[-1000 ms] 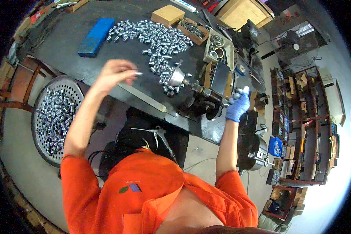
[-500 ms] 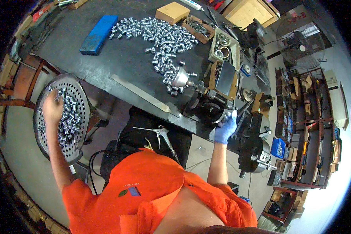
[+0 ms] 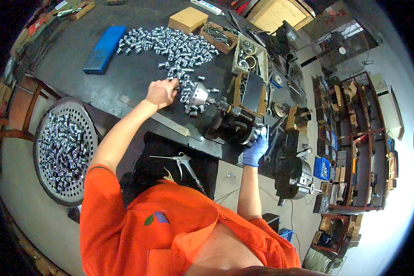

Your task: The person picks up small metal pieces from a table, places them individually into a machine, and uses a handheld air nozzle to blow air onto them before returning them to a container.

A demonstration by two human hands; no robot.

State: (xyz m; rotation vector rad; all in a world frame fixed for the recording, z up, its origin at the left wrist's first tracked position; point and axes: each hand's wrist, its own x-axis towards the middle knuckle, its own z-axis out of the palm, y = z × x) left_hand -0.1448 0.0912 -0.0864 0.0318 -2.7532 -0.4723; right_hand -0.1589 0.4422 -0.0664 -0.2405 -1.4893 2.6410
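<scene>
My bare left hand (image 3: 162, 93) is over the dark workbench, its fingers closed in a pinch beside the pile of small metal sleeves (image 3: 175, 48). What the fingertips hold, if anything, is hidden. Just right of them sits the conical silver chuck (image 3: 199, 94) of a small bench machine (image 3: 230, 120), with more sleeves around and under it. My right hand (image 3: 256, 148), in a blue glove, is closed at the round handwheel (image 3: 247, 134) on the machine's near right end. Its fingers are partly hidden. A perforated round metal tray (image 3: 88, 133) full of sleeves stands at the left.
A blue block (image 3: 104, 50) and a tan box (image 3: 188, 20) lie on the bench. Behind the machine are a tray of rings (image 3: 261, 54) and an open carton (image 3: 262, 89). An air gun (image 3: 183, 161) rests on black cloth near the bench edge. Shelving (image 3: 364, 152) stands right.
My left hand has moved from the tray of sleeves up and right to the bench pile near the chuck. My right hand stays at the handwheel. The whole view has shifted slightly.
</scene>
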